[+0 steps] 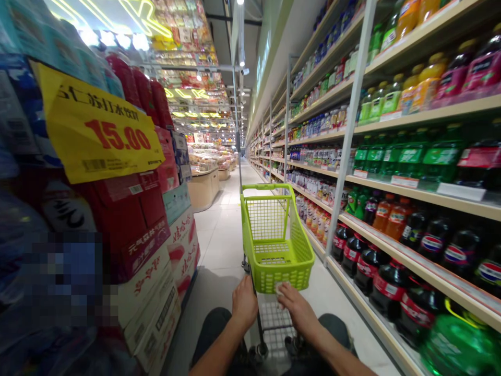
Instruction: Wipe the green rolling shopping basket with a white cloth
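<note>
A lime-green shopping cart (287, 272) stands in front of me in the aisle, its basket bare inside. My left hand (245, 302) is closed around the dark frame post at the cart's near left corner. In my right hand (296, 304) is a small whitish cloth (278, 288), pinched under the fingers and pressed against the near lower wall of the basket. Whether it is fabric or tissue I cannot make out. Below the hands, a wire lower rack (275, 315) and the cart's wheels show between my bent knees.
Shelves of drink bottles (407, 156) run along the right, with large cola bottles (378, 266) at floor level. Stacked drink cartons (151, 282) rise on the left under a yellow price sign (105, 125). Tiled floor (217, 237) leads ahead past a display counter (203, 188).
</note>
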`<state>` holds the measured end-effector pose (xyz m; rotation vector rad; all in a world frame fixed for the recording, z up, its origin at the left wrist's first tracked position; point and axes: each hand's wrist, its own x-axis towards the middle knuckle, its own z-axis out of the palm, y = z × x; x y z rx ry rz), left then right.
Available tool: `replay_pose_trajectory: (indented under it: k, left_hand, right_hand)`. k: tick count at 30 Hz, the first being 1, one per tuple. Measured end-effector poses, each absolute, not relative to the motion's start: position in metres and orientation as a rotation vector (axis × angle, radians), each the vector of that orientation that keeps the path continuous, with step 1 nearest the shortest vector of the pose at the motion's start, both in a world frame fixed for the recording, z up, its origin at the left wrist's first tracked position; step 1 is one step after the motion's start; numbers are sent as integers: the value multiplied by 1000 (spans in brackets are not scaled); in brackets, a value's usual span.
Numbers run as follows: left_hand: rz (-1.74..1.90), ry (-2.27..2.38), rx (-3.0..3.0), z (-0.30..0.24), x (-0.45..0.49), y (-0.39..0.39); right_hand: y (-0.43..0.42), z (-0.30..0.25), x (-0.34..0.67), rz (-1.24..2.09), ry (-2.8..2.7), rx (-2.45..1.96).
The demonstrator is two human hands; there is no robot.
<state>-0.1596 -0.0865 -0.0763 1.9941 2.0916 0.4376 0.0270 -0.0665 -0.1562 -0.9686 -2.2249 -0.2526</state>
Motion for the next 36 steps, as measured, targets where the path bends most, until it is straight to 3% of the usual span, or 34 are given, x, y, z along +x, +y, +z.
replay_pose_trajectory:
  k: [4, 11, 17, 24, 31, 36]
  left_hand:
    - [448, 2026, 2092, -84, -145, -87]
    - [484, 1747, 2376, -91, -123, -90]
    - [489, 1724, 2421, -79, -119, -94]
    - [468, 1802, 2477, -72, -129, -83]
    - [274, 1881, 2577, -64, -144, -58]
    - [295, 1806, 2655, -68, -156, -57]
  right_hand:
    - [-66, -131, 36, -317, -1992, -917]
    - [-71, -169, 67, -267, -1982, -1173]
    - [-64, -122, 75, -307, -1748, -1083]
    - [-74, -175, 90, -173, -1787, -1226]
    - [-52, -95, 24, -272, -1834, -1033]
    - [-27, -106, -16, -402, -2065, -1083]
